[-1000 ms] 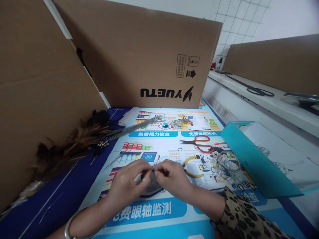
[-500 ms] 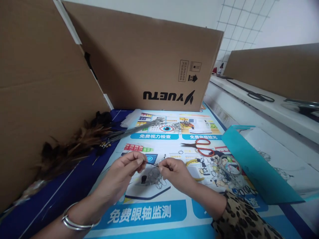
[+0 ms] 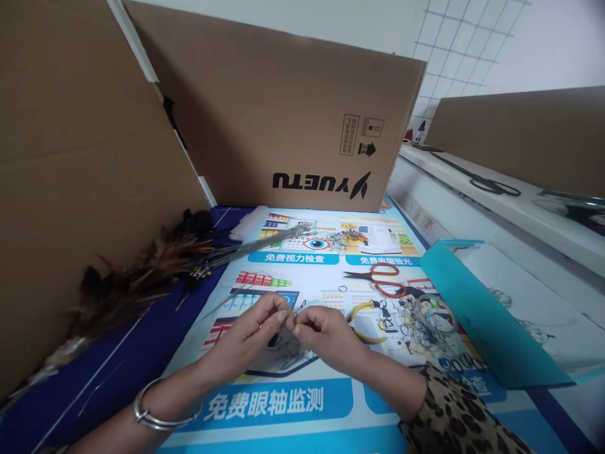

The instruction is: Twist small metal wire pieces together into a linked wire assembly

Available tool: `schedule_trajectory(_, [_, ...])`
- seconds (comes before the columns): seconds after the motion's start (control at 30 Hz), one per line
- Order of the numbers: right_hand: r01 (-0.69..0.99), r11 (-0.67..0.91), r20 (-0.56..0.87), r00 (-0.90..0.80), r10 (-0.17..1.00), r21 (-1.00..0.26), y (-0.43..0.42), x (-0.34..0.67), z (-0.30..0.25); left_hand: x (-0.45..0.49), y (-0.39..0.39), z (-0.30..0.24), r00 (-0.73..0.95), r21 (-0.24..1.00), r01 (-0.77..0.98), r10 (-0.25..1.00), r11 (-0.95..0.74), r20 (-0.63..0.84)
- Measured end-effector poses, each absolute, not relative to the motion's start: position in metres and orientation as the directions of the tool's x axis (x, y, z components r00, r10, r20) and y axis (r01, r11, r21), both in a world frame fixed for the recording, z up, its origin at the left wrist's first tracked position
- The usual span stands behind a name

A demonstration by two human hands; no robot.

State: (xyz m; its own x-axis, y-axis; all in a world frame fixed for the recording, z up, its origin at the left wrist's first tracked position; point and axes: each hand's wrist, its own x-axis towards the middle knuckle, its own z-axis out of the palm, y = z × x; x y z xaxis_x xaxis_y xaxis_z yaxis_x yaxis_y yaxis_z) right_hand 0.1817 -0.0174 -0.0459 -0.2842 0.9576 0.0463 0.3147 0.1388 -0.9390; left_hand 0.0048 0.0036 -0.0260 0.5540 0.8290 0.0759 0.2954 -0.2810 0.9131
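Your left hand (image 3: 265,321) and right hand (image 3: 326,328) almost meet at the centre of the frame, each with thumb and forefinger pressed together in a fine pinch. What lies between those fingertips is too small and too covered to make out. Just beneath, partly behind your fingers, sits a small tangled heap of thin grey wire-like loops (image 3: 292,352) on the printed blue-and-white sheet (image 3: 331,439).

As far along as I can judge, you're in the middle of one small piece: both hands are at it, and neither has let go. Some looped work looks already made. A scattered pile of thin wire and black rings (image 3: 406,331) spreads right of centre, a small cluster of fine loops (image 3: 338,241) lies at the upper centre, and wiry clumps (image 3: 501,296) sit in the teal-walled, white-lined open box (image 3: 491,321) at the right (whether those are finished pieces or loose stock, I can't tell).

What seems left is the long bundle of straight grey strands (image 3: 258,246), left of the upper centre, which looks unworked and lies well apart from your hands. The red-handled dark-bladed scissors (image 3: 396,291) and the yellow-handled pliers (image 3: 373,339) both lie on the sheet, right of centre, and neither is in your grasp.
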Motion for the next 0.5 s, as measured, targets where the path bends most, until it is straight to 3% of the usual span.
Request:
schedule_trajectory(0.3, [0.364,0.163,0.101,-0.183,0.978,-0.917,-0.013,0.188,-0.04,-0.008,0.018,-0.022,0.483,0.86,0.368,0.863,-0.354,0.148])
schedule_trajectory(0.5, [0.199,0.062,0.027,-0.176,0.984,-0.978,-0.016,0.182,-0.04,0.0,0.012,-0.023,0.564,0.832,0.414,0.821,-0.369,0.084])
